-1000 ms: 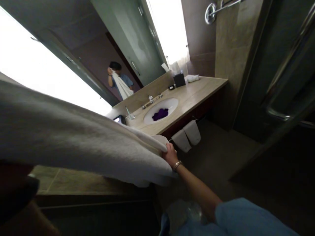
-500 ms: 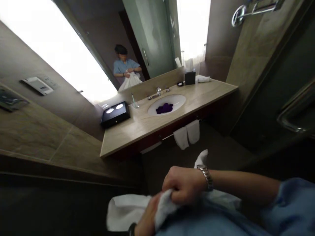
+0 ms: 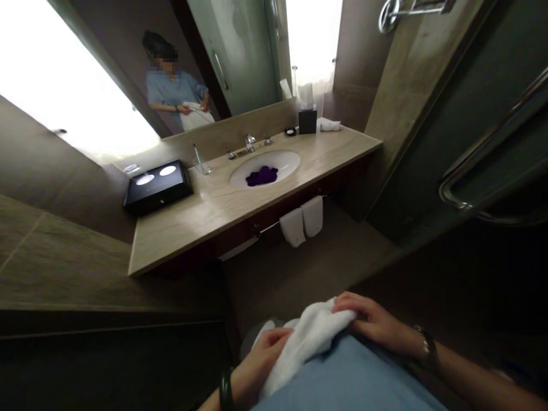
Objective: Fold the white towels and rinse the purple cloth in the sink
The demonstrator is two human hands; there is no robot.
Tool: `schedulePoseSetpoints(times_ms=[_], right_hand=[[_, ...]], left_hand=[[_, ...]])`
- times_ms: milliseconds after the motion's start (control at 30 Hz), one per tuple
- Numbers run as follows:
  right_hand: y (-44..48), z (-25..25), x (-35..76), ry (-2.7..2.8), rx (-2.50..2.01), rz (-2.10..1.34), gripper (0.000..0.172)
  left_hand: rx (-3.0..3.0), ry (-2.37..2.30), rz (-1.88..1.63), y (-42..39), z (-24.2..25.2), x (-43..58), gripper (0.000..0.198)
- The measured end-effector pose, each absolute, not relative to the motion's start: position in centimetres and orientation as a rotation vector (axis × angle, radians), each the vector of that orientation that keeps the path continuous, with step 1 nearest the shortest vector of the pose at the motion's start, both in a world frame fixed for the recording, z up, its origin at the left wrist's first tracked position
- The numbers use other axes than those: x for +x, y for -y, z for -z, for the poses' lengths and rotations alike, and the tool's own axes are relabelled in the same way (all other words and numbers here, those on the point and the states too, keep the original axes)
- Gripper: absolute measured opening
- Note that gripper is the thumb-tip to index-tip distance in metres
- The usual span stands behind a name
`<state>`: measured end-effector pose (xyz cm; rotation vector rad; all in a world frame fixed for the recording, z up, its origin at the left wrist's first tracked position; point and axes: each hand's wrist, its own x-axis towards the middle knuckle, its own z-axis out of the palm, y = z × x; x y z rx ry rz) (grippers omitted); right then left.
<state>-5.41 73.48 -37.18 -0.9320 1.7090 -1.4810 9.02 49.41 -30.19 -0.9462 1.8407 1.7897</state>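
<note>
Both hands grip a white towel (image 3: 314, 328) held up against the front of my blue top. My left hand (image 3: 268, 357), with a dark band at its wrist, pinches the towel's near left part. At the right end, my right hand (image 3: 372, 319), wearing a metal watch, has its fingers closed over the towel's upper edge. The lower part of the cloth hangs out of sight below my hands. In the mirror (image 3: 240, 68), the reflection shows the white towel spread at waist height between two hands.
A stone counter (image 3: 180, 228) holds a sink (image 3: 291, 162) with purple cloth in it, a black box (image 3: 160, 185), a toothbrush glass (image 3: 203, 169) and a tissue box (image 3: 307, 121). Two small towels (image 3: 302, 221) hang below. A metal door handle (image 3: 454, 197) juts out at right.
My hands have moved apart, the right one going rightward, and the bunched towel is now stretched between them. My view has turned and come closer to the counter.
</note>
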Motion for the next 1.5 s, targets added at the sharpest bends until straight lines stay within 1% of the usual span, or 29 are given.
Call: schedulePoseSetpoints(times_ms=[67, 133, 167, 233, 300, 367, 433, 533, 667, 767, 833, 900, 967, 1000, 1133, 1167, 1233, 1300, 1400, 1433, 1467, 1500], right_hand=[[-73.0, 38.1, -5.6, -1.627, -0.793, 1.572, 0.017], [-73.1, 38.7, -5.9, -1.559, -0.639, 1.612, 0.013], [-73.4, 38.7, -6.0, -1.547, -0.596, 1.637, 0.013], [-74.5, 38.0, -6.2, -1.569, -0.562, 1.687, 0.019], [-75.8, 36.5, -6.2, -1.574, -0.525, 1.728, 0.022], [-76.5, 34.5, -6.1, -1.478, -0.494, 1.755, 0.028], [-76.3, 32.7, -5.8, -1.351, -0.551, 1.723, 0.028], [-73.7, 31.4, -5.7, -1.303, -0.739, 1.631, 0.029], [-69.3, 31.9, -7.5, -1.559, -1.059, 1.718, 0.019], [-67.3, 32.9, -8.9, -1.612, -1.180, 1.620, 0.013], [-66.5, 33.3, -9.1, -1.607, -1.257, 1.534, 0.011], [-65.9, 32.8, -8.9, -1.636, -1.320, 1.520, 0.014], [-65.5, 31.2, -8.6, -1.680, -1.361, 1.552, 0.018], [-65.4, 30.0, -8.5, -1.684, -1.396, 1.570, 0.019], [-66.3, 23.4, -9.3, -1.768, -1.623, 1.559, 0.018], [-66.9, 21.7, -9.8, -1.836, -1.677, 1.555, 0.018], [-68.1, 18.5, -11.2, -2.029, -1.750, 1.619, 0.017], [-69.2, 16.1, -13.2, -2.267, -1.719, 1.860, 0.014], [-70.2, 14.3, -17.5, -2.556, -1.453, 2.325, 0.008], [-70.2, 14.2, -19.1, -2.620, -1.350, 2.398, 0.007], [-70.2, 14.5, -20.8, -2.673, -1.265, 2.407, 0.005], [-70.1, 15.0, -22.4, -2.720, -1.188, 2.366, 0.004]], left_hand=[[-0.758, -1.801, -1.719, -50.6, 29.8, 7.6, 0.050], [-0.601, -1.821, -1.670, -51.5, 29.9, 6.6, 0.042], [-0.569, -1.831, -1.670, -51.8, 30.1, 6.3, 0.042], [-0.540, -1.826, -1.729, -52.2, 30.6, 6.2, 0.048], [-0.572, -1.760, -1.866, -52.2, 31.1, 6.5, 0.054], [-0.690, -1.648, -2.048, -52.0, 31.4, 6.6, 0.052], [-0.794, -1.597, -2.192, -51.7, 31.4, 6.1, 0.047], [-0.731, -1.795, -2.249, -51.1, 30.6, 4.5, 0.045], [-0.391, -2.201, -2.008, -50.7, 29.1, 2.5, 0.033], [-0.273, -2.376, -1.877, -50.7, 28.5, 2.2, 0.032], [-0.285, -2.446, -1.852, -50.6, 28.5, 2.5, 0.030], [-0.311, -2.479, -1.861, -50.4, 28.8, 2.8, 0.027], [-0.324, -2.542, -1.829, -50.2, 29.5, 2.7, 0.024], [-0.313, -2.610, -1.757, -50.0, 30.0, 2.3, 0.023], [-0.228, -2.873, -1.099, -48.5, 33.6, -0.8, 0.019], [-0.269, -2.875, -0.991, -47.7, 35.0, -1.6, 0.016], [-0.480, -2.838, -0.910, -45.6, 38.1, -2.3, 0.011], [-0.809, -2.754, -0.926, -42.7, 41.5, -1.2, 0.012], [-1.373, -2.442, -1.073, -38.3, 45.4, 3.5, 0.012], [-1.556, -2.304, -1.154, -36.9, 46.1, 5.3, 0.019], [-1.721, -2.176, -1.253, -35.7, 46.5, 7.0, 0.026], [-1.867, -2.063, -1.367, -34.4, 46.6, 8.3, 0.030]])
